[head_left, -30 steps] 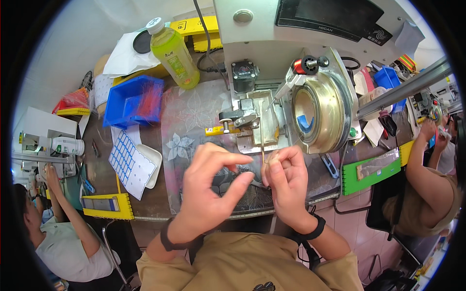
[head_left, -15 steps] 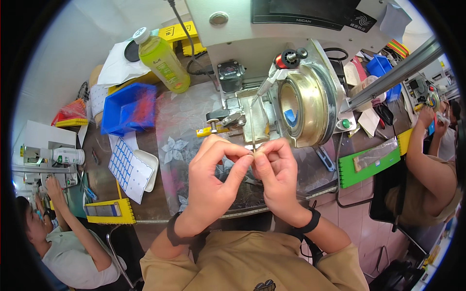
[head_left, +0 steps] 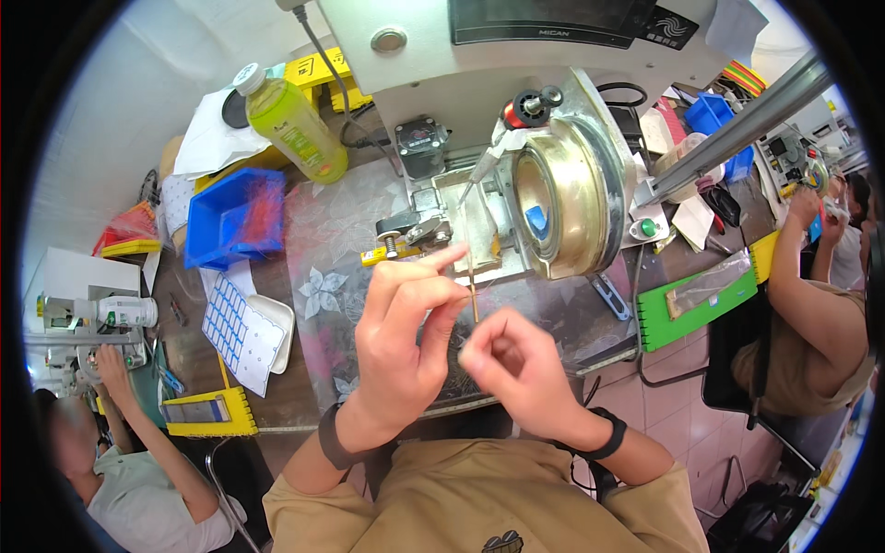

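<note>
My left hand (head_left: 406,336) pinches a thin metal rod (head_left: 475,304) with a brass-coloured lower end, its index finger stretched out along the upper part. The rod points toward the machine's metal bed. Just right of and below it, my right hand (head_left: 518,373) is curled and slightly blurred, apart from the rod; whatever its fingertips hold, if anything, is hidden. Beyond both hands stands the machine with a large brass-coloured wheel (head_left: 556,207), a silver clamp (head_left: 429,221) and a red-and-black spool (head_left: 524,109).
On the left are a blue tray (head_left: 205,235) with red threads, a bottle of green drink (head_left: 300,134) and a white dish (head_left: 279,341). A green board (head_left: 696,309) and a utility knife (head_left: 610,297) lie to the right. People work on both sides.
My right hand has let go of the rod and moved down and slightly right. My left hand keeps the rod, with its index finger now extended. The view has shifted slightly.
</note>
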The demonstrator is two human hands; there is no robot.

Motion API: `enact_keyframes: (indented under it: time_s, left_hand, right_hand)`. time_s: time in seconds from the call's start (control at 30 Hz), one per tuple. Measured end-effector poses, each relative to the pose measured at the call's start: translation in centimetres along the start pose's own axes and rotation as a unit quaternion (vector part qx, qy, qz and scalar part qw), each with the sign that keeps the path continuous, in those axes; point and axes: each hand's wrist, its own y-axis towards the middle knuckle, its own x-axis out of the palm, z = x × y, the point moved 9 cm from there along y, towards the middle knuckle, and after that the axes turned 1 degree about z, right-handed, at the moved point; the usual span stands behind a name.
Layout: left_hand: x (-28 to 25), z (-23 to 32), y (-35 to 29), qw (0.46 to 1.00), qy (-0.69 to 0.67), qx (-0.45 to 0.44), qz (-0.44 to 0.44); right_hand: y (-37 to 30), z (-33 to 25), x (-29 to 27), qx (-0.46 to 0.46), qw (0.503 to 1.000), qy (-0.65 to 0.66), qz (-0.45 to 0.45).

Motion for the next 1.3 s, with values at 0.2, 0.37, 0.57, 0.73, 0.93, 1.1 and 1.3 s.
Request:
enact_keyframes:
  time_s: [0.2,0.37,0.57,0.73,0.93,1.1,1.3]
  left_hand:
    - [0.3,-1.7,-0.8,0.992,-0.093,-0.079,-0.011]
    - [0.5,-1.9,-0.9,0.986,-0.111,-0.113,-0.048]
    - [0.9,-2.1,-0.8,0.986,-0.115,-0.107,-0.048]
    - [0.8,-1.5,-0.7,0.987,-0.115,-0.1,-0.045]
    - [0.9,-1.2,0.0,0.993,-0.102,-0.041,-0.032]
    - [0.6,-1.8,0.1,0.99,-0.127,-0.036,-0.042]
    - [0.5,-1.6,0.0,0.99,-0.127,-0.023,-0.05]
  right_hand:
    - [-4.2,-3.5,-7.7,0.056,0.976,-0.201,-0.055]
    - [-5.7,-16.6,-19.8,-0.122,0.904,-0.344,0.223]
    - [-0.8,-23.9,-26.6,-0.263,0.735,-0.496,0.379]
    - [6.3,-23.8,-28.0,-0.304,0.675,-0.605,0.294]
    - [5.9,-26.2,-33.7,-0.361,0.71,-0.518,0.311]
    - [-3.8,-29.8,-26.8,-0.552,0.585,-0.456,0.381]
    - [-6.0,-28.6,-12.8,-0.609,0.732,-0.218,0.212]
